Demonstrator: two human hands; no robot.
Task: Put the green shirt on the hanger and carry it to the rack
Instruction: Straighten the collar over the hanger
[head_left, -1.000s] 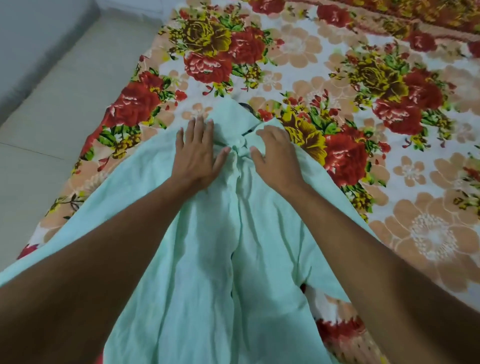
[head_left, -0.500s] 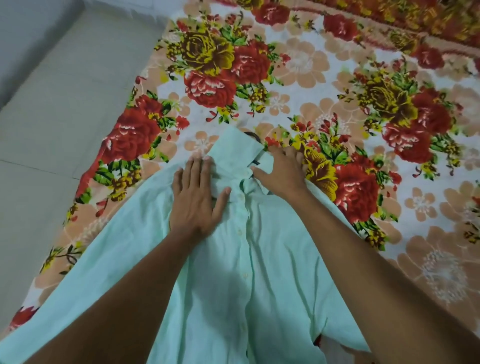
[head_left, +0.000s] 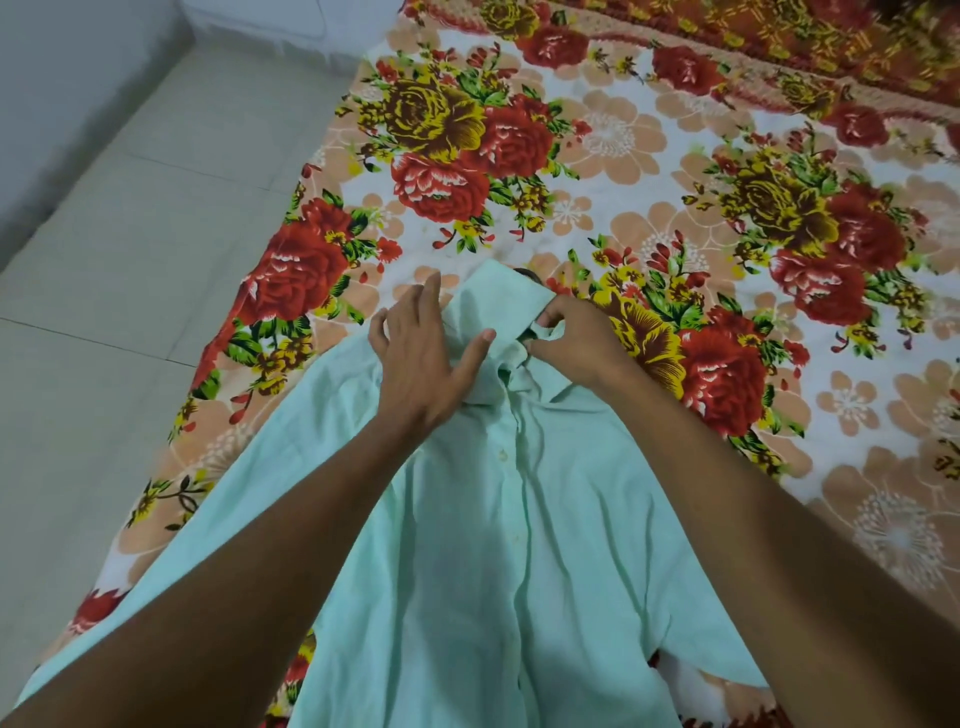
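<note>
The left hand (head_left: 423, 358) presses flat on the green shirt (head_left: 483, 545); the right hand (head_left: 571, 338) pinches its collar (head_left: 506, 301) (hanger unseen). Best straighten the collar evenly.

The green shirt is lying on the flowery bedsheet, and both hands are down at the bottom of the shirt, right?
Not quite. The green shirt does lie on the flowery bedsheet, but the head view shows both hands up at the collar, not the bottom: the left hand rests on it, and the right hand pinches its edge.
</note>
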